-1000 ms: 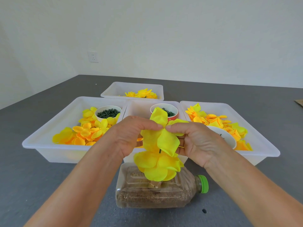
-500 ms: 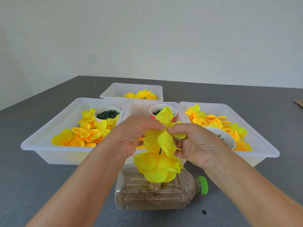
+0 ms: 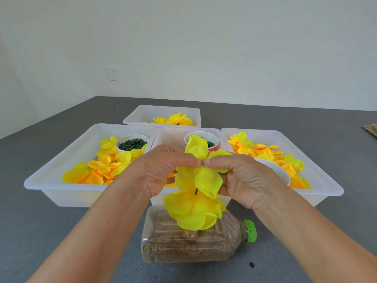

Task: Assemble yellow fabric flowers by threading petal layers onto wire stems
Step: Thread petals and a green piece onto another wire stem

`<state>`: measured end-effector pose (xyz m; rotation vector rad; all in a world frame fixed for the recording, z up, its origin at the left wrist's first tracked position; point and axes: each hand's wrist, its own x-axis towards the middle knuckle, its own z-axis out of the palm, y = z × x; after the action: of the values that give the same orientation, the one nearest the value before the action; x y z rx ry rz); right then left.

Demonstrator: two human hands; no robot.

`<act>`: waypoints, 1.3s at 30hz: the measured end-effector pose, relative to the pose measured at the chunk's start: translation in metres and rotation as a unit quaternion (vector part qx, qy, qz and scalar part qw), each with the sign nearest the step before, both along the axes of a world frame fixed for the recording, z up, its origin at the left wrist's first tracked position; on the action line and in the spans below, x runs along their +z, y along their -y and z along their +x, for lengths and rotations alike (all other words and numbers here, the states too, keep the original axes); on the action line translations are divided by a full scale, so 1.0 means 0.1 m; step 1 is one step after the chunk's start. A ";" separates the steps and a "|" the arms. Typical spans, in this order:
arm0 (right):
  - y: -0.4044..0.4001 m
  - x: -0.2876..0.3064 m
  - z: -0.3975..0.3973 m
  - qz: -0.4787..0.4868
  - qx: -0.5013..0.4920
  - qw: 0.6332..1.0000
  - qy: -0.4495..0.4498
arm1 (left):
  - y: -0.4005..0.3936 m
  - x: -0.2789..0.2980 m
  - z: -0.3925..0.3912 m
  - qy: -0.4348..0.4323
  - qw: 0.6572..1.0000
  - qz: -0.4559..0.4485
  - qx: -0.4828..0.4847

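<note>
Grey tabletop (image 3: 40,231) carries 4 white tubs; the left tub (image 3: 61,180) holds orange-yellow petals. At centre frame, the left hand (image 3: 163,170) and right hand (image 3: 242,178) pinch a yellow petal layer (image 3: 204,176) (fingertips meeting) above the finished flower (image 3: 191,211) over a lying bottle (image 3: 193,246).

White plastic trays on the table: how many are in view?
4: far tray at the back; left tray, middle tray and right tray in a row before it. The hands partly hide the middle one.
</note>
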<state>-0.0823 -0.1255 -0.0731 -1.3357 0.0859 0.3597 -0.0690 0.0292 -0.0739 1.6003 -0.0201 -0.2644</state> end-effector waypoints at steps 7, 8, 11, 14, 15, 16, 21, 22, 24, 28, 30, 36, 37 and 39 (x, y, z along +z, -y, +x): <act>0.00 0.00 0.00 -0.001 -0.002 1.000 0.017 | -0.02 -0.02 0.00 -0.002 1.000 -0.007 -0.008; 0.00 0.00 0.01 -0.001 -0.004 1.000 0.019 | -0.01 -0.02 0.01 -0.004 1.000 -0.010 -0.008; 0.00 0.00 0.01 -0.007 -0.008 0.999 0.031 | 0.00 -0.03 0.02 -0.009 1.000 -0.019 -0.008; 0.02 -0.01 0.00 -0.017 -0.012 0.999 0.043 | 0.00 -0.04 0.03 -0.005 1.000 -0.005 -0.010; 0.02 -0.01 0.00 -0.021 -0.011 0.999 0.042 | 0.00 -0.04 0.03 -0.004 1.000 0.004 -0.011; 0.02 -0.02 0.00 -0.023 -0.011 0.999 0.036 | 0.00 -0.04 0.03 -0.004 1.000 0.008 -0.011; 0.00 -0.03 0.01 -0.011 -0.015 1.000 0.002 | 0.00 -0.06 0.02 -0.011 1.000 -0.023 0.003; 0.00 -0.03 0.01 -0.009 -0.018 1.000 -0.001 | 0.00 -0.06 0.02 -0.012 0.999 -0.029 0.006; 0.00 -0.02 0.02 -0.007 -0.020 1.000 -0.004 | -0.01 -0.05 0.04 -0.012 0.999 -0.036 0.009; 0.00 -0.03 0.02 -0.009 -0.019 1.000 -0.015 | -0.01 -0.05 0.05 -0.017 0.999 -0.035 0.002; 0.00 -0.03 0.02 -0.005 -0.016 1.000 -0.023 | 0.00 -0.07 0.05 -0.015 0.999 -0.035 0.000; 0.00 -0.03 0.04 0.000 -0.021 1.000 -0.019 | 0.01 -0.07 0.07 -0.018 0.999 -0.034 0.003; -0.01 -0.03 0.05 -0.001 -0.023 1.000 -0.015 | 0.02 -0.06 0.08 -0.020 0.999 -0.036 0.007; -0.01 -0.02 0.05 -0.001 -0.024 1.000 -0.013 | 0.03 -0.07 0.09 -0.023 0.999 -0.039 0.011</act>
<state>-0.0768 -0.1241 -0.0750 -1.3291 0.1397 0.3354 -0.0599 0.0263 -0.0805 1.5154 0.0213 -0.2798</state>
